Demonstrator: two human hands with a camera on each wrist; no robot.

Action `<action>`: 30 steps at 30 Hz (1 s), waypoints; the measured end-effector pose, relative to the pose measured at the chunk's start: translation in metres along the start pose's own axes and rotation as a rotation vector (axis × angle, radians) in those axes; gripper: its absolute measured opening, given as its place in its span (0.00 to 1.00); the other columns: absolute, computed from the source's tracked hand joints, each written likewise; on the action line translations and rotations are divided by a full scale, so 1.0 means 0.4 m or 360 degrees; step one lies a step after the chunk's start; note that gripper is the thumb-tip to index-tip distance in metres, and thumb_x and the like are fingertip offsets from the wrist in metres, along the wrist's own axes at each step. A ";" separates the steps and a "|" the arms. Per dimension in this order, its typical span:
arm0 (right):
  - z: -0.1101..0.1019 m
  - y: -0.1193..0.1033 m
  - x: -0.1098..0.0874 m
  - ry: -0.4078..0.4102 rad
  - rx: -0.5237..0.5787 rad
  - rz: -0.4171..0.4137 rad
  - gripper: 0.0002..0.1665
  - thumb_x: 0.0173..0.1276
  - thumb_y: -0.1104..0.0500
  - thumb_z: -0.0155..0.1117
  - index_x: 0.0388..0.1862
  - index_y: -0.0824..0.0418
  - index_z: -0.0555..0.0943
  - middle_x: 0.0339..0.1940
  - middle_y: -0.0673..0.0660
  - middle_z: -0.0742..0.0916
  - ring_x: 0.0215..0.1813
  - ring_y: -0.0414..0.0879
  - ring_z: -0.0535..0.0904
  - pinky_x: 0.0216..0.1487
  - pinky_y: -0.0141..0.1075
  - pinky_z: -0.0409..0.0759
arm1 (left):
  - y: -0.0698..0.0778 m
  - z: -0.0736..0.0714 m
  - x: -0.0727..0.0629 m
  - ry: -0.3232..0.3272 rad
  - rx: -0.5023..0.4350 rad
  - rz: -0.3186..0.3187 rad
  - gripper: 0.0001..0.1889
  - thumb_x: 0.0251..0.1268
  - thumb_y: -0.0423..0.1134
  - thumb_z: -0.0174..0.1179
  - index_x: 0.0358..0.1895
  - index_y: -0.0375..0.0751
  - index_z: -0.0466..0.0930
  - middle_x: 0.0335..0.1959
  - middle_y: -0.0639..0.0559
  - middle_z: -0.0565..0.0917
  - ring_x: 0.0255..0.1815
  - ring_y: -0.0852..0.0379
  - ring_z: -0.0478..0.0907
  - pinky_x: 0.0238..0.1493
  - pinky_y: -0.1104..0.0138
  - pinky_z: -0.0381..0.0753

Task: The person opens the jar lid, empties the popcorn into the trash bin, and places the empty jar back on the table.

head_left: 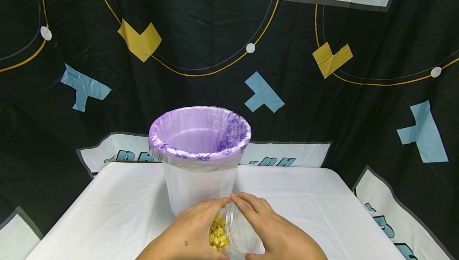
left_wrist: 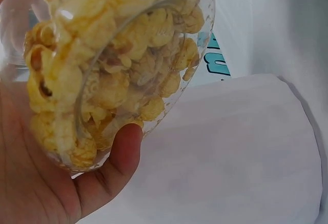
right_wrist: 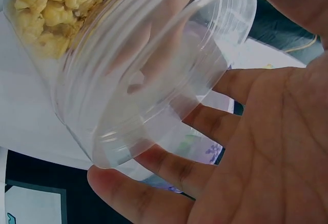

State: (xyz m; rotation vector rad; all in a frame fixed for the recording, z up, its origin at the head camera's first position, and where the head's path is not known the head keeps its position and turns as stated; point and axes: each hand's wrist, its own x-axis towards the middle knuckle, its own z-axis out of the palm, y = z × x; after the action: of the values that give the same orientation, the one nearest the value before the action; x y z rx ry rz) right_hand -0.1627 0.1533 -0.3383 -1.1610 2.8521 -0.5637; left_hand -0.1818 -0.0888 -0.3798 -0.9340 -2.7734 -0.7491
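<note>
A clear plastic jar [left_wrist: 118, 75] of yellow popcorn [head_left: 218, 234] lies sideways between both hands, just in front of a lined bin [head_left: 201, 184]. My left hand [head_left: 191, 230] grips the popcorn-filled body; its thumb presses near the base in the left wrist view. On the other end, my right hand [head_left: 274, 228] holds the clear, ridged lid [right_wrist: 154, 96], thumb on one side and fingers curved around the other. In the right wrist view the popcorn sits away from the lid end. I cannot tell whether the lid is loose, as the clear layers overlap.
The bin has a purple floral liner [head_left: 157, 132] folded over its rim and stands directly behind the hands. White cloth covers the table [head_left: 294, 196]. A black backdrop [head_left: 211, 33] with blue and gold tape shapes hangs behind it.
</note>
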 end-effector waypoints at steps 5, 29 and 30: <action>0.000 -0.001 0.002 -0.0028 0.0004 -0.0029 0.69 0.54 0.54 0.79 0.82 0.37 0.42 0.80 0.45 0.56 0.75 0.49 0.60 0.55 0.42 0.83 | -0.002 0.000 -0.001 0.0003 0.0000 0.0011 0.59 0.32 0.73 0.75 0.74 0.56 0.62 0.65 0.60 0.76 0.63 0.56 0.75 0.59 0.49 0.79; -0.045 0.020 -0.030 0.0053 0.0040 0.0131 0.69 0.53 0.55 0.79 0.81 0.34 0.42 0.81 0.41 0.54 0.77 0.49 0.59 0.52 0.41 0.85 | 0.000 0.001 0.000 0.0007 -0.0002 -0.0027 0.57 0.29 0.68 0.78 0.71 0.56 0.65 0.61 0.61 0.78 0.59 0.59 0.75 0.57 0.51 0.80; -0.049 0.024 -0.034 0.0072 0.0039 0.0142 0.69 0.53 0.55 0.79 0.81 0.33 0.42 0.81 0.40 0.53 0.77 0.49 0.59 0.52 0.41 0.85 | 0.001 0.001 0.000 0.0007 -0.0005 -0.0028 0.57 0.29 0.68 0.79 0.71 0.57 0.65 0.61 0.62 0.77 0.59 0.60 0.75 0.57 0.52 0.80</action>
State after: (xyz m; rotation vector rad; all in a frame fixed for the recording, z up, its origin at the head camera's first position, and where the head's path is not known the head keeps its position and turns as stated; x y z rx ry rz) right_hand -0.1623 0.1752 -0.3250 -1.0244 2.9081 -0.6265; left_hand -0.1815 -0.0884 -0.3798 -0.9082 -2.7810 -0.7578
